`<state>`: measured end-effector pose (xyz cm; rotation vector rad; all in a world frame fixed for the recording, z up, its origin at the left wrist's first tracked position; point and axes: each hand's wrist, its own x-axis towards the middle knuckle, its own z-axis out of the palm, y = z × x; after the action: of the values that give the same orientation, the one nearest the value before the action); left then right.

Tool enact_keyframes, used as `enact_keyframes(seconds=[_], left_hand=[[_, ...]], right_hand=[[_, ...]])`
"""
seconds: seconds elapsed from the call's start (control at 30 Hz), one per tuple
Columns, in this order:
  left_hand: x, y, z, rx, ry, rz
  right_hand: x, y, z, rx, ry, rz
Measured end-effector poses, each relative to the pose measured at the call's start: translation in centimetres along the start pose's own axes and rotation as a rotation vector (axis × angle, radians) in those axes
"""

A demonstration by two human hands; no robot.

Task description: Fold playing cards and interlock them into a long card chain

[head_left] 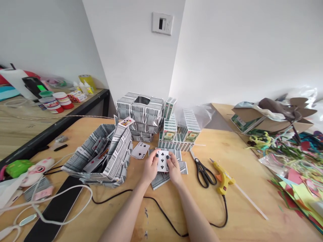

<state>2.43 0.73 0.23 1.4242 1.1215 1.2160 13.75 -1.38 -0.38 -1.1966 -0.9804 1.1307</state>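
Note:
Between my two hands is a playing card, the three of clubs (163,163), face up. My left hand (151,164) is closed on its left edge, the thumb on the face. My right hand (173,165) pinches the right edge in the same way. Under and around them lie loose cards (161,180) with grey patterned backs up. A two of clubs (140,150) lies face up to the left. Farther left stands an open box made of cards (118,151), with loose cards inside. Behind it is a lidded card box (141,111) with an oval opening.
Stacked card packs (176,143) stand behind my hands. To the right lie black-handled scissors (203,171) and a yellow glue gun (224,179), its black cord running below my wrists. Coloured paper scraps (300,198) cover the right edge; a black phone-like slab (57,210) lies front left.

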Motion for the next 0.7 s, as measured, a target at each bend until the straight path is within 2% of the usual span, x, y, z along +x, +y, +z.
enact_keyframes(seconds=[0.3,0.4,0.57,0.7], left_hand=[[-0.08,0.52,0.19,0.038,-0.058,-0.059],[-0.09,0.56,0.35,0.036,-0.046,-0.038],[-0.06,0.80,0.45,-0.001,-0.019,-0.020],[0.26,0.46,0.38,-0.055,-0.016,-0.065]], right_hand=[[0.51,0.26,-0.38,0.103,0.079,0.061],[0.53,0.09,-0.45,0.110,0.098,0.073],[0.38,-0.27,-0.34,0.055,0.065,0.038],[0.35,-0.16,-0.21,0.056,0.041,0.030]])
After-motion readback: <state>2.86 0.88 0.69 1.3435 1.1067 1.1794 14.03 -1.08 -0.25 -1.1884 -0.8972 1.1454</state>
